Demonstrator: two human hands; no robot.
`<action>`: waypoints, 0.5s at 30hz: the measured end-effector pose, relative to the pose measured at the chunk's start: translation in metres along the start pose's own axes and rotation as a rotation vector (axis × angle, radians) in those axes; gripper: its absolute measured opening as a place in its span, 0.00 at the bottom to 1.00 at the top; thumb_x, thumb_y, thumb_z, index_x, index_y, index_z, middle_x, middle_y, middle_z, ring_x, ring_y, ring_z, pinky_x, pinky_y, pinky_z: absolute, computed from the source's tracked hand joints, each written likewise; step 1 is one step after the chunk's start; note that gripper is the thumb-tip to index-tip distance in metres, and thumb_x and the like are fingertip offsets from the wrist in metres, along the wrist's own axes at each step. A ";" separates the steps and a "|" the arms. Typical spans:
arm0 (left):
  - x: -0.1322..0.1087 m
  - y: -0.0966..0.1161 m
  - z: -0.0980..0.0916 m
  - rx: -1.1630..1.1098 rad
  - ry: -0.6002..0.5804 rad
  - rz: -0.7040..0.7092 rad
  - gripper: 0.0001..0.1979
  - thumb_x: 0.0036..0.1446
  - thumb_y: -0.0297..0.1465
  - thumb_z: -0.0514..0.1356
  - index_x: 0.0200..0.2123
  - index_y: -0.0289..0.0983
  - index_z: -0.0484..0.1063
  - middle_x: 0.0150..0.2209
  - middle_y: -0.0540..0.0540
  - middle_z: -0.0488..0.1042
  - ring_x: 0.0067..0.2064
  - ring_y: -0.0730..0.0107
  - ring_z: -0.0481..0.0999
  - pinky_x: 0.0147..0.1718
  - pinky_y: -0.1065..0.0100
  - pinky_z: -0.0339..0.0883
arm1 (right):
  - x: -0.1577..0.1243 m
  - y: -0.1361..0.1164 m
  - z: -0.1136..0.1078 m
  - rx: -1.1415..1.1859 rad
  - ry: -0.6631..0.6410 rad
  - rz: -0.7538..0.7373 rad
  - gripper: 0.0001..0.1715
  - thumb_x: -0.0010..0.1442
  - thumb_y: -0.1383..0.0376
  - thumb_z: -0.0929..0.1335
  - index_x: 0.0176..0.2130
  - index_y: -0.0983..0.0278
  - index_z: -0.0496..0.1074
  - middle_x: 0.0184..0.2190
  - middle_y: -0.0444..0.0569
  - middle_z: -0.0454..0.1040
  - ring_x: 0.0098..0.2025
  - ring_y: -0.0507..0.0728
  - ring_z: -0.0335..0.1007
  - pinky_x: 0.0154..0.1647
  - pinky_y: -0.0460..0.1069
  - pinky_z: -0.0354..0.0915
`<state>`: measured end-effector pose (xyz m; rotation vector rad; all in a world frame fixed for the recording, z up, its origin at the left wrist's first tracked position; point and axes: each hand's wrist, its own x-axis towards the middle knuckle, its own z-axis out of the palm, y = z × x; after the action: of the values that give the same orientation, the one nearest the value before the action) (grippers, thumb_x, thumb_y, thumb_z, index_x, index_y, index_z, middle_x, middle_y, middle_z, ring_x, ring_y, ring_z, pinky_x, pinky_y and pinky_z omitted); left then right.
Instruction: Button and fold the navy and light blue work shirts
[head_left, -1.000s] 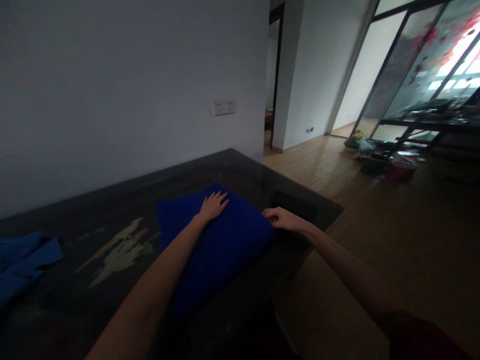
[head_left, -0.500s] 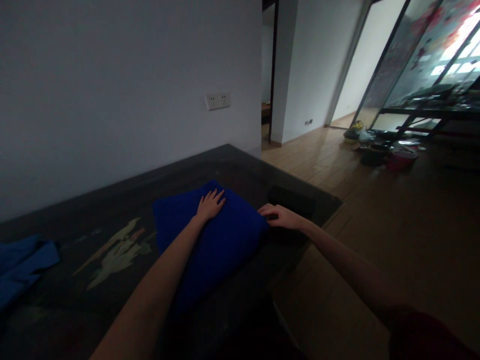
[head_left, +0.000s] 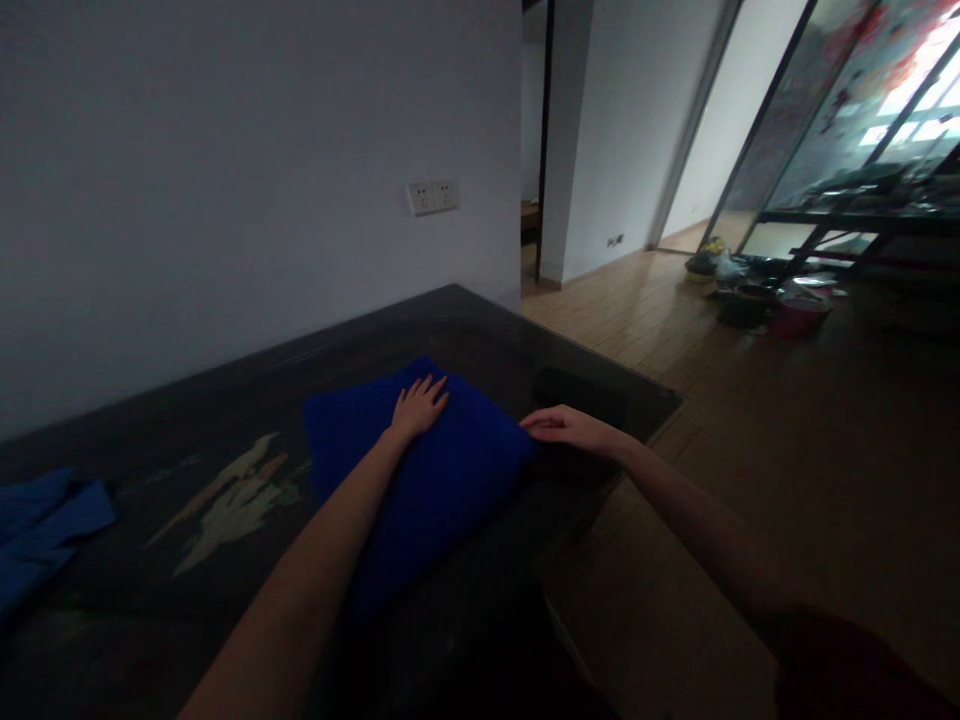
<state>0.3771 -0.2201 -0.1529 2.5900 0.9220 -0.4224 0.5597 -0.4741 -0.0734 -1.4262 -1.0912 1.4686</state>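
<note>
"So, what is being done with the blue cloth (head_left: 442, 480)?"

"It looks to me like a straightening or folding step. The cloth lies on the dark table (head_left: 487, 330), toward the right end. The left hand (head_left: 418, 408) rests on its far part, palm down, fingers spread and gripping nothing."

"And the right hand (head_left: 570, 430)?"

"At the cloth's right corner. Its fingers are close together and slightly bent, with the tips at the edge. Whether they pinch the fabric or only touch it, I cannot tell; it is too dark there."

"What would the next move call for, then?"

"In my judgement, a sure hold on that corner first, with the left palm as an anchor. A pull without that weight could drag the whole cloth askew."

"Is anything in the way?"

"A dark object (head_left: 577, 395) lies just beyond the right hand, on the far side; I can't make out what it is. A second, paler blue cloth (head_left: 45, 530) sits at the left, well apart."

"Is the big one folded already?"

"Its near part fades into shadow, so I can't count layers. The top looks fairly smooth."
</note>
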 end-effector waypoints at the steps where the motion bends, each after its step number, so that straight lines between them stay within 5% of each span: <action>1: 0.000 0.000 0.000 0.000 -0.001 -0.003 0.29 0.65 0.48 0.38 0.66 0.50 0.48 0.68 0.49 0.48 0.69 0.55 0.45 0.63 0.46 0.42 | 0.000 0.000 0.004 0.038 0.026 0.015 0.26 0.52 0.52 0.72 0.46 0.64 0.71 0.40 0.48 0.75 0.43 0.56 0.71 0.48 0.53 0.64; 7: -0.002 0.001 -0.003 -0.008 -0.007 -0.001 0.29 0.65 0.48 0.38 0.66 0.49 0.48 0.68 0.48 0.48 0.69 0.56 0.45 0.63 0.46 0.42 | -0.008 0.004 0.019 0.056 0.116 -0.002 0.36 0.45 0.58 0.77 0.51 0.61 0.64 0.44 0.48 0.70 0.39 0.52 0.69 0.42 0.50 0.67; 15: -0.007 0.002 -0.002 -0.053 0.109 0.023 0.26 0.65 0.44 0.43 0.64 0.45 0.56 0.66 0.44 0.56 0.66 0.54 0.53 0.62 0.46 0.47 | -0.019 0.009 0.002 -0.055 0.084 -0.008 0.29 0.51 0.56 0.73 0.50 0.63 0.70 0.40 0.50 0.77 0.41 0.57 0.73 0.45 0.53 0.67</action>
<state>0.3735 -0.2246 -0.1484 2.5945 0.9251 -0.2489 0.5585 -0.4950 -0.0762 -1.5064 -1.0912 1.3700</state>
